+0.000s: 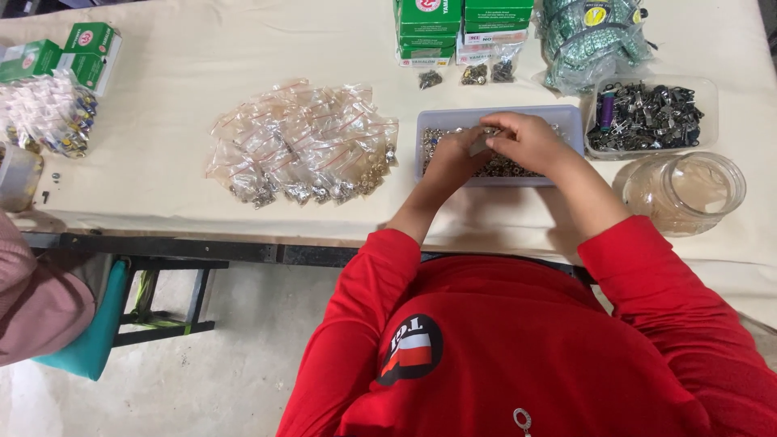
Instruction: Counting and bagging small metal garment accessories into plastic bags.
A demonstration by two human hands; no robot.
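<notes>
Both my hands are over a shallow lilac tray [566, 117] filled with small metal pieces. My left hand [451, 154] and my right hand [524, 137] meet above the tray and pinch a small clear plastic bag [481, 144] between the fingers. Whether the bag holds any metal pieces I cannot tell. Left of the tray lies a heap of small filled clear bags [303, 146] with red seal strips on the cream tablecloth [178, 81].
A clear tub of dark metal clips [647, 117] and an empty glass jar [688, 193] stand to the right. Green boxes [461, 24] and a green packet bundle [595, 36] sit at the back. More green boxes [69, 53] lie far left. Another person's sleeve [36, 299] is lower left.
</notes>
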